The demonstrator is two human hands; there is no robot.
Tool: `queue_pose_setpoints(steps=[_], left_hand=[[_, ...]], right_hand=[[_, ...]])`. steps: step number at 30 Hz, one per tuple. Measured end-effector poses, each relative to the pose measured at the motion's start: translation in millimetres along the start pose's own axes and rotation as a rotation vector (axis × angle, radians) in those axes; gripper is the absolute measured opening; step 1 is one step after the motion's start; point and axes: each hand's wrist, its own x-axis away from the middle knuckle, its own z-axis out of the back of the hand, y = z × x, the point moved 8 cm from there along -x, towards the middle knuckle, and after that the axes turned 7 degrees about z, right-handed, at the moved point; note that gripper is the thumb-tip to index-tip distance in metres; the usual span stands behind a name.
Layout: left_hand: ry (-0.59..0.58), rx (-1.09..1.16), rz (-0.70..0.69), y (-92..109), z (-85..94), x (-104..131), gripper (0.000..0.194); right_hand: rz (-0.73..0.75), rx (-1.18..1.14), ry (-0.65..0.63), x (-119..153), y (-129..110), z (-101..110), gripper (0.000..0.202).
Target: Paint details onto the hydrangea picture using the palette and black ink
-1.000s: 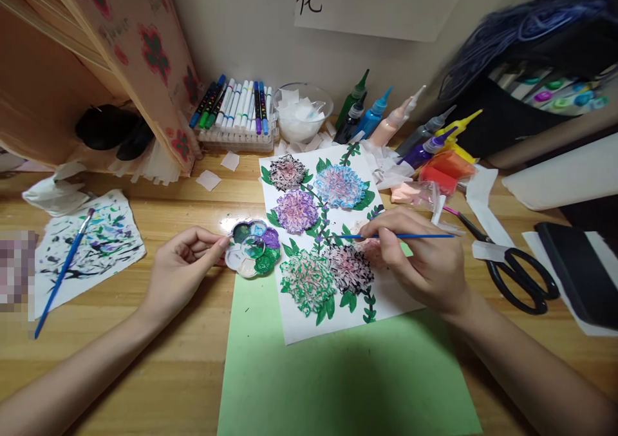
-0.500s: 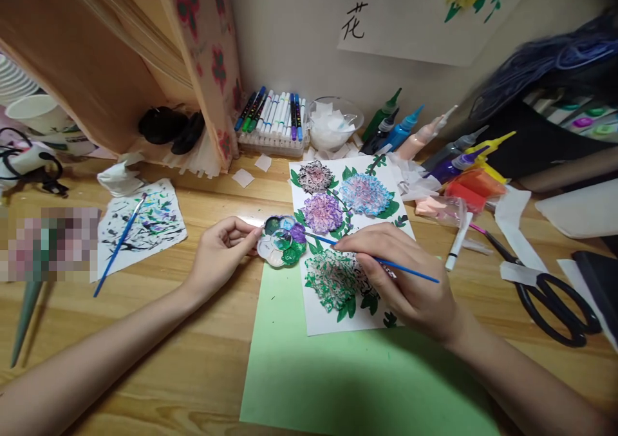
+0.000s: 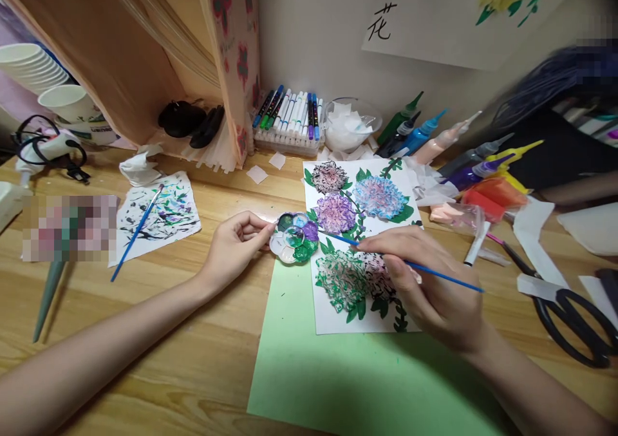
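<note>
In my left hand (image 3: 236,249) a small round paint palette (image 3: 286,254) is pinched by its left edge, its wells holding green, purple, pale blue and white paint. My right hand (image 3: 429,288) grips a thin blue paintbrush (image 3: 449,277), its tip beside the palette's purple well; I cannot tell whether they touch. Under the right hand lies a white paper (image 3: 333,323) with raised ruffled flowers and painted green leaves. Its flowers include a purple one (image 3: 335,213), a blue-pink one (image 3: 380,196) and a green-edged one (image 3: 340,280). The right hand partly covers a black-and-pink flower (image 3: 379,275).
A green sheet (image 3: 309,371) lies under the paper. On the left, another blue paintbrush (image 3: 132,243) rests on a paint-smeared tissue (image 3: 174,220). Markers (image 3: 292,114), a glass bowl (image 3: 352,123) and pointed paint bottles (image 3: 425,133) stand behind. Black-handled scissors (image 3: 555,307) lie at right.
The whole view has shifted, so most things appear farther right. My right hand has moved slightly right over the paper, uncovering more of the black-and-pink flower. Both hands keep their holds.
</note>
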Motion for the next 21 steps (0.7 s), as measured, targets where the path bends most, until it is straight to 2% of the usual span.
queue_pose_setpoints(steps=[4,6,9,14,21], left_hand=[[0.025,-0.001,0.010,0,1.7,0,0.024],[0.050,-0.003,0.009,1,4.1,-1,0.026],[0.094,-0.021,0.007,2,8.3,-1,0.027],[0.150,-0.082,0.004,5,11.4,-2,0.024],[0.143,-0.094,0.029,6,10.8,-2,0.021]], right_hand=[[-0.128,0.029,0.227,7,11,30,0.023],[-0.197,0.062,0.296,13,20,43,0.023],[-0.214,0.059,0.252,21,34,48,0.020],[-0.215,0.007,0.194,38,52,44,0.015],[-0.164,0.014,0.144,42,48,40,0.016]])
